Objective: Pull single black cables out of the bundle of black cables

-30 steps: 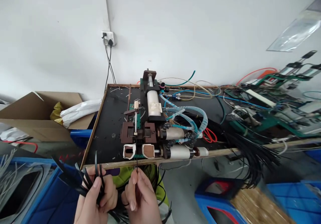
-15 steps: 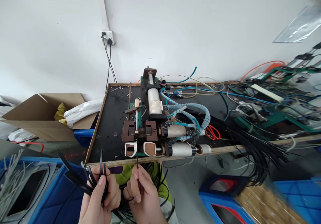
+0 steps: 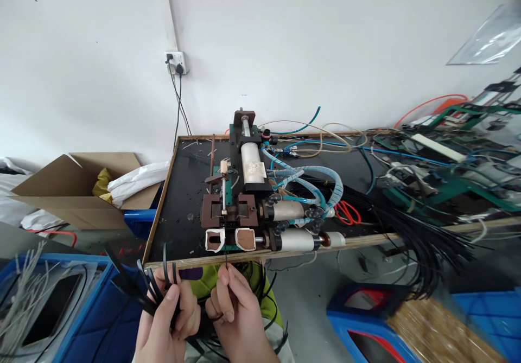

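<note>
Several black cables (image 3: 134,292) are bunched in my left hand (image 3: 169,311), its fingers wrapped round them just in front of the table edge. My right hand (image 3: 234,303) pinches one thin black cable (image 3: 226,258) between thumb and fingertips. That cable points away from me, into the gap between the two white-edged jaw pads (image 3: 245,240) of a pneumatic machine (image 3: 252,162). The far end of the cable is hidden among the brown blocks (image 3: 212,211) behind the pads. More black cables hang over my lap beneath both hands.
A thick bundle of black cables (image 3: 399,243) droops over the table's front edge at right. Blue air hoses (image 3: 334,181) curve beside the machine. Blue crates (image 3: 93,303) stand low at left, one with a phone (image 3: 52,309). A cardboard box (image 3: 61,203) stands beyond.
The whole view has shifted slightly to the right. Both hands keep their grips, and the thin cable still points between the jaw pads.
</note>
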The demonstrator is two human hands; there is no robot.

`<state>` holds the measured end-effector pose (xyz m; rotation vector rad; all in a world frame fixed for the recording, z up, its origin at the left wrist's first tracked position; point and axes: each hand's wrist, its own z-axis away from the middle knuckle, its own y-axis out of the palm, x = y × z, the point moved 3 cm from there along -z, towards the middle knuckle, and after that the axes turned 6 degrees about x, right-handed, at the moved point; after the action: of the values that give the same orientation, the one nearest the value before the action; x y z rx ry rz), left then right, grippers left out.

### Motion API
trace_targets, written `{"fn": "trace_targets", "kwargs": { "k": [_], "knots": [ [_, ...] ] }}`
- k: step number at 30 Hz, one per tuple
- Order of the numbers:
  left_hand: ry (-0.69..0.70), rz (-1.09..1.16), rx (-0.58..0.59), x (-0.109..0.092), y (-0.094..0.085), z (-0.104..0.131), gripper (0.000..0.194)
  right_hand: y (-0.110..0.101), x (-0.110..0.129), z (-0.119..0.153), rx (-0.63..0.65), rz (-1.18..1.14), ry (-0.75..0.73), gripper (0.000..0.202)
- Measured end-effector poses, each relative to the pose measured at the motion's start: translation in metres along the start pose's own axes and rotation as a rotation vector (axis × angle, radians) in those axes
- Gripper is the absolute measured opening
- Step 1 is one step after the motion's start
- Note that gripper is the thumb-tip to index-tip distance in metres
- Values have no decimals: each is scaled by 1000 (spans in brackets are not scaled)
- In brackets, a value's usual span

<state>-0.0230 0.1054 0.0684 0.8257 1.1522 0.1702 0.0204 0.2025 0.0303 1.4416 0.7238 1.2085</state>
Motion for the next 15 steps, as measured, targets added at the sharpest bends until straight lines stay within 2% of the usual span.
{"fn": "trace_targets", "kwargs": {
  "k": [4, 9, 12, 15],
  "knots": [
    [-2, 6, -28, -1, 3, 4, 22, 2, 2, 0, 1, -3, 7, 26],
    [10, -30, 60, 1, -4, 2, 23, 2, 2, -1, -12, 47, -13, 27],
    [13, -67, 46, 1, -4, 3, 28, 1, 5, -1, -47, 178, -60, 33],
    [36, -95, 4, -2, 0, 7, 36, 2, 13, 9, -116, 449, -105, 43]
  ]
}}
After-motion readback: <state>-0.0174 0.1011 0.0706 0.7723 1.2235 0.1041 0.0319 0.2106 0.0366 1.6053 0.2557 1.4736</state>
